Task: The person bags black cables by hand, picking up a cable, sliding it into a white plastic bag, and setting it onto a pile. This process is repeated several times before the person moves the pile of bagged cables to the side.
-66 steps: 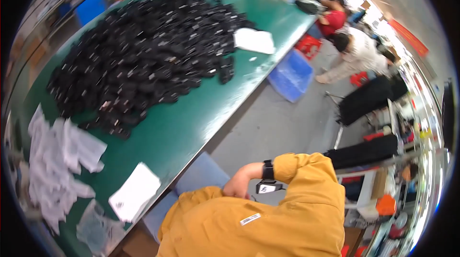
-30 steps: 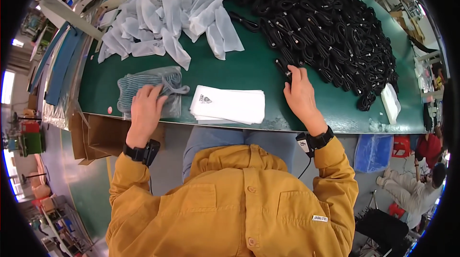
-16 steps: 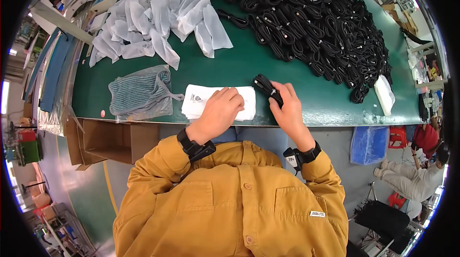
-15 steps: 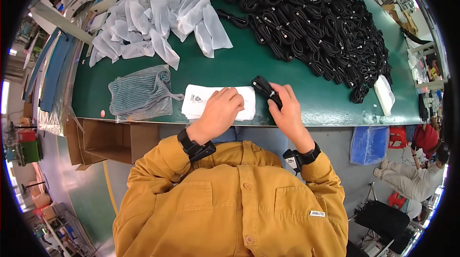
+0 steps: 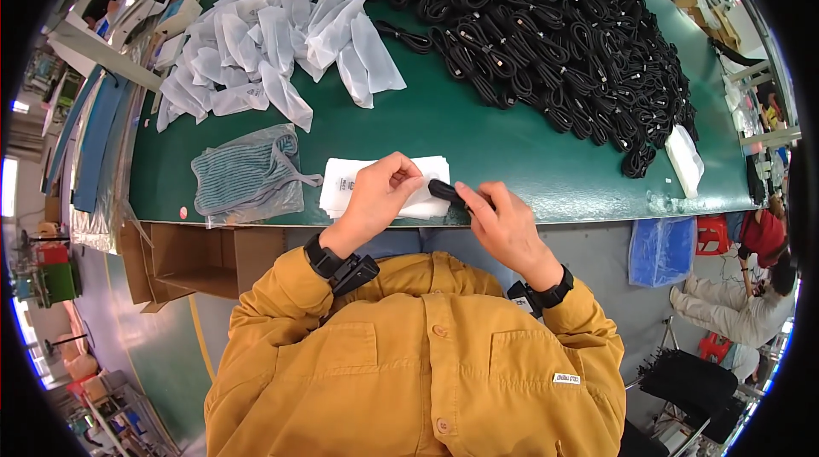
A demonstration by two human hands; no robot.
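A stack of flat white bags (image 5: 338,176) with small dark print lies at the table's near edge. Above its right part, my left hand (image 5: 375,199) is closed in a pinch at the edge of the top bag; the fingers partly hide the grip. My right hand (image 5: 509,225) is closed round a coiled black cable (image 5: 442,191), whose looped end points left over the stack's right end, close to my left fingertips. The rest of the coil is hidden by my right fingers.
Coiled black cables (image 5: 546,48) form a large heap at the far right of the green table (image 5: 546,188). Filled white bags (image 5: 243,43) are piled far left. A clear bag with a grey-green knitted item (image 5: 243,171) lies left; another white bag (image 5: 684,163) lies right.
My right hand has brought the coiled cable left and nearer, over the stack's right end. My left hand has risen from lying on the stack into a pinch at the top bag's edge.
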